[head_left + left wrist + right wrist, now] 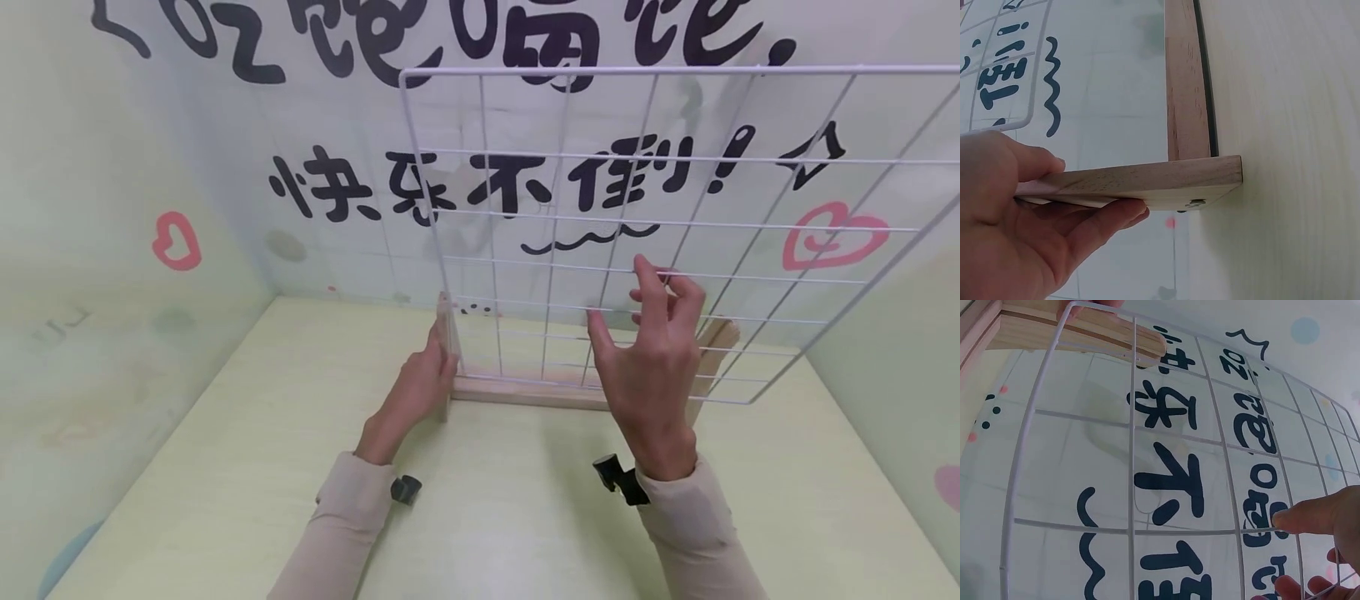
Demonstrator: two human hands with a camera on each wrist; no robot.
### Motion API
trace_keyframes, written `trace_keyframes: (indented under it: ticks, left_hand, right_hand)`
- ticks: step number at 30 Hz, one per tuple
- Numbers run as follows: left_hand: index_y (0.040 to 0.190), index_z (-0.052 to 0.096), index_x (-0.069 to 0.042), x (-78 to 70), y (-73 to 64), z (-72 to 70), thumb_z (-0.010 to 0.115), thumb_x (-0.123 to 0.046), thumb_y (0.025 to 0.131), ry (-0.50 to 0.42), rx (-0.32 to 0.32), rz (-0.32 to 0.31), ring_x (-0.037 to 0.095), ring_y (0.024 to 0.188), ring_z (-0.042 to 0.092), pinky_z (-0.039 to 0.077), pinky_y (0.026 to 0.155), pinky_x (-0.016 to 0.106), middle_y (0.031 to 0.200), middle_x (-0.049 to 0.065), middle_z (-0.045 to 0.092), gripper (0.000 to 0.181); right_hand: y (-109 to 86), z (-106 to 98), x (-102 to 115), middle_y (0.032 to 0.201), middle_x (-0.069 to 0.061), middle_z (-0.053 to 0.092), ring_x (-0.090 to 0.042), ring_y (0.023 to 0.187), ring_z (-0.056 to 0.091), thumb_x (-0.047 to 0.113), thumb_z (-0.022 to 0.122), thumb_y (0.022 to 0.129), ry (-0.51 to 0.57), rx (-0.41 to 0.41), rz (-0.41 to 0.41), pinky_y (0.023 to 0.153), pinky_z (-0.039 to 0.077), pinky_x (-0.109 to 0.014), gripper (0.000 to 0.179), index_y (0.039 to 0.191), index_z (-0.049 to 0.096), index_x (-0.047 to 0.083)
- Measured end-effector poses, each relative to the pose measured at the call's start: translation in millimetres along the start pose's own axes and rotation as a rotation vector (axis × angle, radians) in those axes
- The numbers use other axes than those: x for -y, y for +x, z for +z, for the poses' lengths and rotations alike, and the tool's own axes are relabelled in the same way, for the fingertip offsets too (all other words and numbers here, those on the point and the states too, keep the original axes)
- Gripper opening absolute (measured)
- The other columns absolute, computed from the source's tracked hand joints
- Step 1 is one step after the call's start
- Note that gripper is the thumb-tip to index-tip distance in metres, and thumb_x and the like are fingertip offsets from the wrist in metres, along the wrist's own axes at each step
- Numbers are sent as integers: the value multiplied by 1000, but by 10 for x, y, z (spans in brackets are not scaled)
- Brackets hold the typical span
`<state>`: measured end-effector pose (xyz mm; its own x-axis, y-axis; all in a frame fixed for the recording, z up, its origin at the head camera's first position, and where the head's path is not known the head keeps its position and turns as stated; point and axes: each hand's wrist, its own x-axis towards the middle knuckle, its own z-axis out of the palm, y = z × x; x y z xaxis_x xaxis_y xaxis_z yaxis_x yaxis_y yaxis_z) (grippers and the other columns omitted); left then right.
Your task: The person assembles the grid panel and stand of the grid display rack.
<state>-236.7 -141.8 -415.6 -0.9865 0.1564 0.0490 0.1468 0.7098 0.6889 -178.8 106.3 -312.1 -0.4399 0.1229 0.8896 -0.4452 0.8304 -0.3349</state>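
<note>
A white wire grid panel (525,72) leans above a wooden stand, whose pale crossbar (532,393) lies low between two side boards. My left hand (420,379) grips the left side board (444,337). In the left wrist view, the thumb of that hand (1010,219) is on one face of the board (1147,180) and the fingers are on the other. With curled thumb and fingers, my right hand (654,358) holds the grid by its wires. The right side board (723,337) is partly hidden behind that hand and the grid.
The pale tabletop (495,517) runs back to a light wall (360,267) with black lettering and pink hearts. Side walls (135,333) close in the left and right. Black clips are at both cuffs, including the right clip (621,481).
</note>
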Motion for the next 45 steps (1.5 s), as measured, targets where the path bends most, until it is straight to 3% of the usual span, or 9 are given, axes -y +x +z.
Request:
trace_keyframes:
  ticks: [4,12,17,23,28,37,45]
  left_hand:
    - [157,7,-3,-21,-11,-11,43,-19,105,-5,12,21,34,89,70,60,64,39,120,34,61,65]
    - [156,9,1,-27,-38,-1,44,-18,104,16,19,37,38,94,70,60,65,40,120,36,61,65]
    - [156,8,2,-35,-52,-37,45,-19,105,23,34,38,40,103,68,60,70,43,129,37,55,66]
    - [155,9,4,-23,-58,-66,46,-20,105,33,57,59,32,96,68,59,70,40,124,37,59,66]
    - [153,13,6,-11,-61,-66,47,-20,104,38,62,81,33,100,68,60,71,41,125,37,58,65]
    - [153,11,3,-11,-65,-126,49,-19,99,23,118,88,20,70,60,51,54,29,105,29,66,70]
    - [153,8,-1,43,-50,-139,52,-22,92,-18,179,33,19,66,56,44,51,28,107,28,65,78]
  right_hand:
    - [54,-5,-9,115,-28,50,-33,92,67,5,80,79,-1,-10,-9,68,59,-46,61,135,54,1]
    - [144,-10,6,115,-28,49,-33,91,66,6,80,79,-11,-7,-20,68,59,-46,62,135,54,3]
    - [218,-5,25,115,-27,49,-31,91,67,7,80,80,-14,-8,-37,68,59,-45,63,136,53,4]
    - [299,-6,47,116,-27,49,-32,91,67,8,79,81,-22,-3,-53,68,59,-46,62,137,53,5]
    - [361,-5,67,117,-26,50,-32,90,67,9,79,81,-25,-2,-60,68,59,-46,62,137,53,5]
    - [488,-30,68,116,-26,49,-30,92,68,11,79,82,-26,-26,-71,70,60,-46,60,136,53,4]
    - [568,-46,73,117,-26,49,-30,95,67,12,79,83,-2,-7,-60,73,60,-47,62,138,52,5]
